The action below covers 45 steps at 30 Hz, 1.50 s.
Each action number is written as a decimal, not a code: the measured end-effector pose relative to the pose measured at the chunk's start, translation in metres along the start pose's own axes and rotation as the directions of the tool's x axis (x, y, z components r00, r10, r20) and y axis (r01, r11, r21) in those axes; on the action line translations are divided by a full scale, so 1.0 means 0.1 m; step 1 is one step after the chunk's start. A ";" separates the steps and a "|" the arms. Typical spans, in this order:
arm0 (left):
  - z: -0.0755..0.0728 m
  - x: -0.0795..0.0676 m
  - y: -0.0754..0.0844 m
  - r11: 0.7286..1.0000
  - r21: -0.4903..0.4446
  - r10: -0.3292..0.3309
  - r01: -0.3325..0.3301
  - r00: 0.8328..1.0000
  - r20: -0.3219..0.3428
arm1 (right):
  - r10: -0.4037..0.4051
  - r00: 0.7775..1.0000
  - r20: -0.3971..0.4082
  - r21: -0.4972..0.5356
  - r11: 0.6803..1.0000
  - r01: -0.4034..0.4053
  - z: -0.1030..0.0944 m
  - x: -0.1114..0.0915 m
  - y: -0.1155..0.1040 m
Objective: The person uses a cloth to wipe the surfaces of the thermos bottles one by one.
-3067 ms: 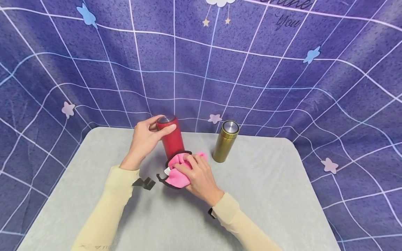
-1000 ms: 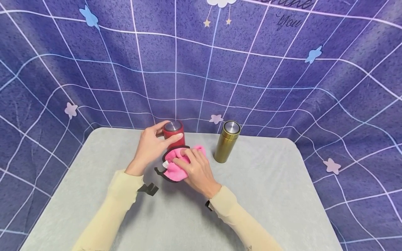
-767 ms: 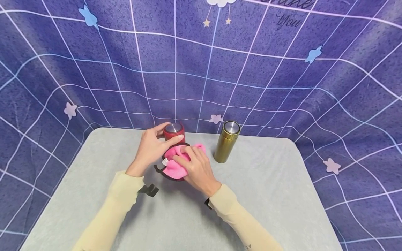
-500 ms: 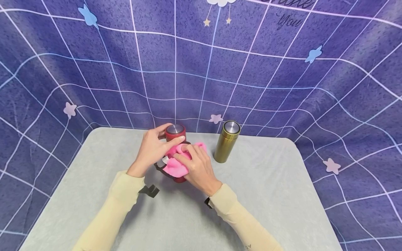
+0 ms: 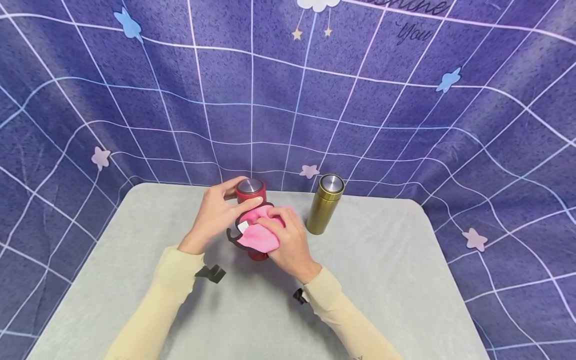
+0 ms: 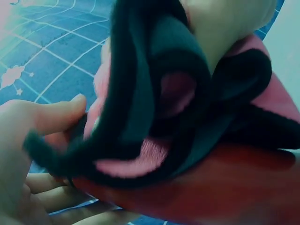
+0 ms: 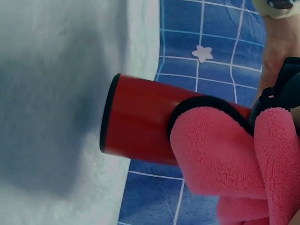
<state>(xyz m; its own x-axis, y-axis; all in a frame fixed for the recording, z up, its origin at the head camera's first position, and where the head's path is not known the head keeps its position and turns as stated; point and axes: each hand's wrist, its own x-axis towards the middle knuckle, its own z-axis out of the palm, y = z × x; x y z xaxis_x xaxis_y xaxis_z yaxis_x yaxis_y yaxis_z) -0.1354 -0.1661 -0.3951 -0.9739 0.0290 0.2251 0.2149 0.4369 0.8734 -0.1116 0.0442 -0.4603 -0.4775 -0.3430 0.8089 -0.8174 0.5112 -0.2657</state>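
Note:
My left hand (image 5: 216, 212) grips a red thermos bottle (image 5: 245, 196) near its silver-topped lid, thumb on the near side and fingers behind. My right hand (image 5: 288, 240) holds a bunched pink cloth (image 5: 258, 237) with black edging and a white tag against the bottle's middle. Below the cloth a bit of the red lower body shows in the head view. In the right wrist view the bottle's dark base (image 7: 108, 112) appears lifted off the table. Black edging (image 6: 126, 93) fills much of the left wrist view and hides part of the bottle.
A gold thermos bottle (image 5: 324, 205) stands upright to the right of the hands. The table (image 5: 382, 280) has a pale grey cover. Behind it hangs a purple-blue curtain (image 5: 279, 120) with grid lines and stars.
The cloth has moved up the red bottle from its lower part, then slightly right in the last half second. The bottle's top has come nearer and right. The gold bottle has stayed put.

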 end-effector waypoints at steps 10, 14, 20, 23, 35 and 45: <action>-0.10 -0.02 -0.01 0.999 -0.029 0.042 -0.042 0.999 -0.005 | 0.282 0.959 -0.012 0.303 0.915 -0.265 -0.10 -0.13 0.14; -0.13 -0.04 -0.01 0.998 -0.047 0.051 -0.050 0.999 0.011 | 0.395 0.918 -0.034 0.399 0.847 -0.350 -0.11 -0.14 0.21; -0.16 -0.10 -0.03 0.991 -0.104 0.087 -0.085 0.996 0.011 | 0.548 0.836 -0.015 0.537 0.710 -0.456 -0.16 -0.04 0.28; -0.17 -0.13 -0.05 0.987 -0.130 0.101 -0.097 0.995 0.025 | 0.625 0.780 0.016 0.605 0.615 -0.505 -0.18 0.07 0.29; -0.16 -0.26 -0.06 0.981 -0.167 0.111 -0.099 0.992 0.065 | 0.715 0.646 0.267 0.725 0.293 -0.623 -0.12 0.47 0.47; -0.14 -0.32 -0.06 0.961 -0.204 0.201 -0.185 0.978 0.059 | 0.550 0.694 0.464 0.680 0.281 -0.677 -0.05 0.65 0.52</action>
<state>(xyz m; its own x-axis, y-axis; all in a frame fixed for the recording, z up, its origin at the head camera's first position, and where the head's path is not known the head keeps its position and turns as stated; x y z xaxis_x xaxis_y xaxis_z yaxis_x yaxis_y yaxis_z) -0.1042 -0.1820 -0.4017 -0.9133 0.1697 0.3702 0.4021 0.2312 0.8859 -0.1840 0.0522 -0.4191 -0.9306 -0.3230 0.1721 -0.1256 -0.1599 -0.9791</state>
